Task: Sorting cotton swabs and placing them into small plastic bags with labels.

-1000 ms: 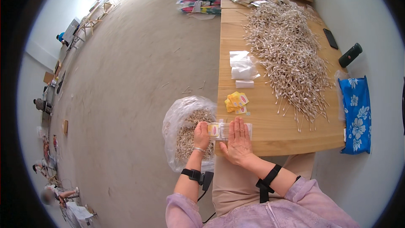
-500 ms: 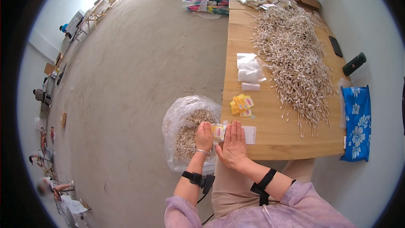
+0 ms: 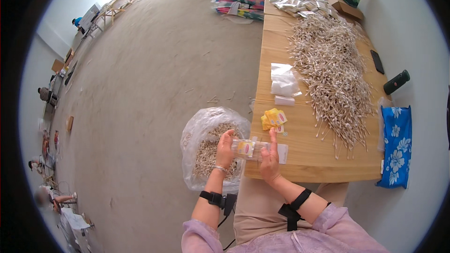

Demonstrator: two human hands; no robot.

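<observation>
A clear pack of cotton swabs (image 3: 257, 150) with a yellow card (image 3: 245, 148) inside lies crosswise at the table's near left corner, partly past its edge. My left hand (image 3: 225, 150) closes around its left end. My right hand (image 3: 270, 163) stands on edge at the other end, thumb near the pack's top and fingers straight, the pack's end between them. A white piece (image 3: 282, 153) shows just right of that hand. Slightly farther off lie several yellow cards (image 3: 273, 118). Contact under the right palm is hidden.
A big heap of loose swabs (image 3: 330, 75) covers the table's right side. Clear bags (image 3: 284, 80) lie left of it, filled packets (image 3: 300, 0) at the far end. An open plastic sack of swabs (image 3: 190, 136) stands beside the table. A phone, dark flask (image 3: 396, 82) and blue floral bag (image 3: 396, 145) line the right.
My right hand has lifted from lying flat over the pack and turned on edge at its right end, uncovering the swabs. The left hand keeps its hold.
</observation>
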